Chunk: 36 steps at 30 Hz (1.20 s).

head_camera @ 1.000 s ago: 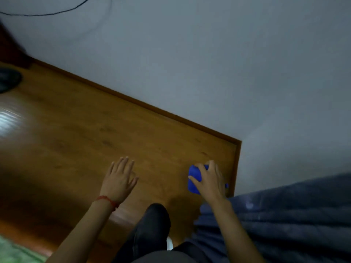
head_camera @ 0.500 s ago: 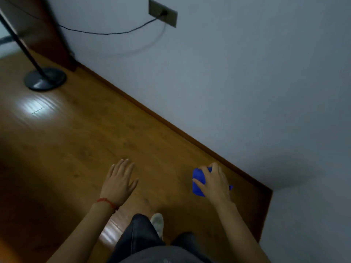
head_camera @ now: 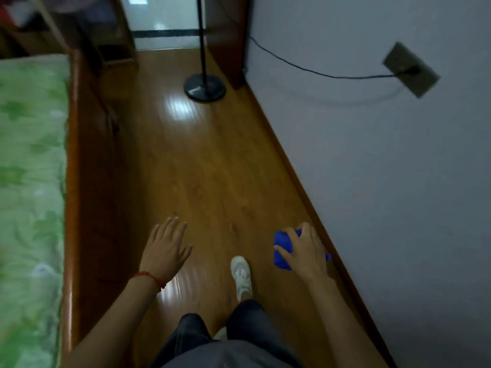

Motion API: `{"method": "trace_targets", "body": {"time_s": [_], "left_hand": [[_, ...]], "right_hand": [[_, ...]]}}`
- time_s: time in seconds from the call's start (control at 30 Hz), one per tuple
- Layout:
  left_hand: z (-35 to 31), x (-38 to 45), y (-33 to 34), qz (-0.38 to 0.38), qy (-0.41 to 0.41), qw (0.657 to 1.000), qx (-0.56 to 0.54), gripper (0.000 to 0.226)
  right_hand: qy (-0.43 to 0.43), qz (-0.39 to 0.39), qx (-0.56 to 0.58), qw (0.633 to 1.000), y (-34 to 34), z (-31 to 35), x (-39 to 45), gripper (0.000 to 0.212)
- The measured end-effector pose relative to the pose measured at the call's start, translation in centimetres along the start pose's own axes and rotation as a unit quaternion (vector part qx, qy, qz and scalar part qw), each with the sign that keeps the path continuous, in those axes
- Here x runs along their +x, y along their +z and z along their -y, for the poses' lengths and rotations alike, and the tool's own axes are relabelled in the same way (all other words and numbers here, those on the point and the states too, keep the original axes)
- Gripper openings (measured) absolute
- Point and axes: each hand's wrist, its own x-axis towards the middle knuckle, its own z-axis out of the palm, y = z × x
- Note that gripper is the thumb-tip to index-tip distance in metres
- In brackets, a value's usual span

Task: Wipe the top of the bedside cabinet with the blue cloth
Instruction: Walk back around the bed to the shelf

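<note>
Two bare hands in view, one cloth. The right hand [head_camera: 303,251] is clenched round the blue cloth [head_camera: 282,248], fingers wrapped over the top of it; a bit of blue pokes out on the far side of the hand, nr the skirting. Cloth is bunched, held up in the air over the wood floor [head_camera: 212,168], close to the wall [head_camera: 385,181] on the right. The left hand [head_camera: 166,252] holds nothing: palm down, fingers spread flat, also over the floor, well apart from the right hand. One thin red string bracelet [head_camera: 150,277] on the left wrist.

Below & between the hands: one white shoe [head_camera: 241,274] clearly seen on the floor, toe pointing fwd, w/ dark trouser legs [head_camera: 212,341] at the bottom edge. A pale bit beside the legs may be a 2nd shoe, can't tell.

Left side: one bed w/ a green patterned cover [head_camera: 29,181] and a wood side rail [head_camera: 71,208]. Far end: one black pole on a round base [head_camera: 205,87] standing on the floor. On the wall: one grey socket plate [head_camera: 410,69], one dark cable [head_camera: 318,73] plugged into it, running back toward the far corner.

No bedside cabinet can be made out in this view; whole frame is a little blurred.
</note>
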Motion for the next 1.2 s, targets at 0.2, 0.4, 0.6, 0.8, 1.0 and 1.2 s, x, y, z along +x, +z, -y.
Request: {"method": "trace_targets", "body": {"time_s": [0.2,0.4,0.6,0.8,1.0,1.2], "left_hand": [[1.2,3.9,-1.1,-0.009,-0.118,0.993,-0.016,0.062],[0.1,9.9,-3.8,-0.024,-0.168,0.985,-0.038,0.062],[0.9,15.7,-6.9,-0.057,-0.182,0.98,-0.053,0.081],[5.4,24.4,-7.7,-0.055,-0.197,0.976,-0.068,0.062],[13.0,35.0,-9.5,-0.045,-0.188,0.98,-0.051,0.06],[20.9,44.9,-13.3,-0.046,-0.156,0.986,-0.037,0.06]], "right_hand": [[-0.116,0.016,-0.015,0.993,-0.9,0.8,11.5,0.043],[-0.179,0.013,-0.005,0.984,-3.3,1.2,21.4,0.044],[-0.207,0.021,-0.002,0.978,-4.4,2.0,29.6,0.042],[-0.201,0.028,-0.003,0.979,-3.8,5.2,39.0,0.042],[-0.186,0.02,-0.004,0.982,-3.6,10.2,50.2,0.042],[-0.185,0.009,0.003,0.983,-4.8,17.2,61.3,0.042]]}}
